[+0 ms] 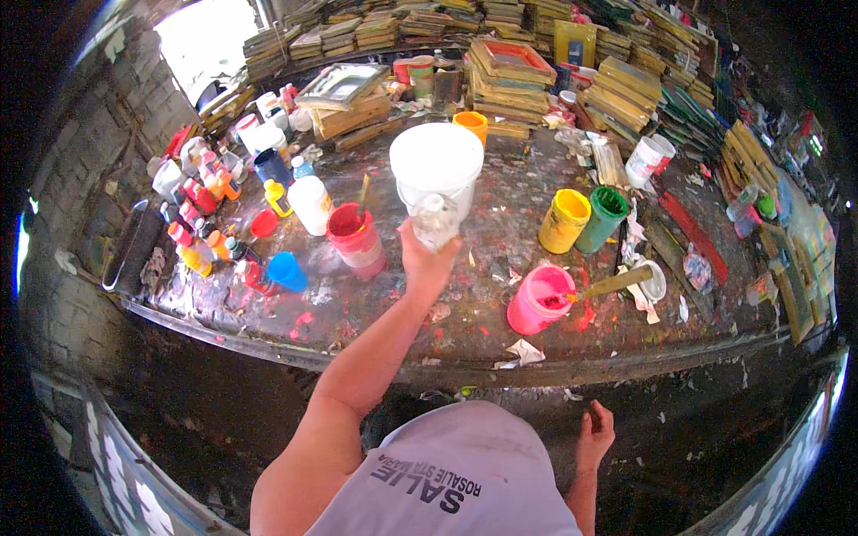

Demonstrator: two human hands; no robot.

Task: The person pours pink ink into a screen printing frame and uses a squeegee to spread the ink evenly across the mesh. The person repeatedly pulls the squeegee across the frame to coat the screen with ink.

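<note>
My left hand is stretched out over the table, its fingers closed round a clear, whitish bottle. The bottle is directly in front of a large white bucket and overlaps it in view; whether they touch I cannot tell. To the left stands a red paint tub with a stick in it. My right hand hangs low beside my body, below the table edge, fingers loosely curled and apart with nothing in them. The closest tub to it is a pink one with a paint-stained stick leaning out.
Yellow and green paint tubs stand on the right. Several small bottles crowd the left side, near a blue cup and a white bottle. Wooden frames are stacked at the back. Paper scraps litter the stained table.
</note>
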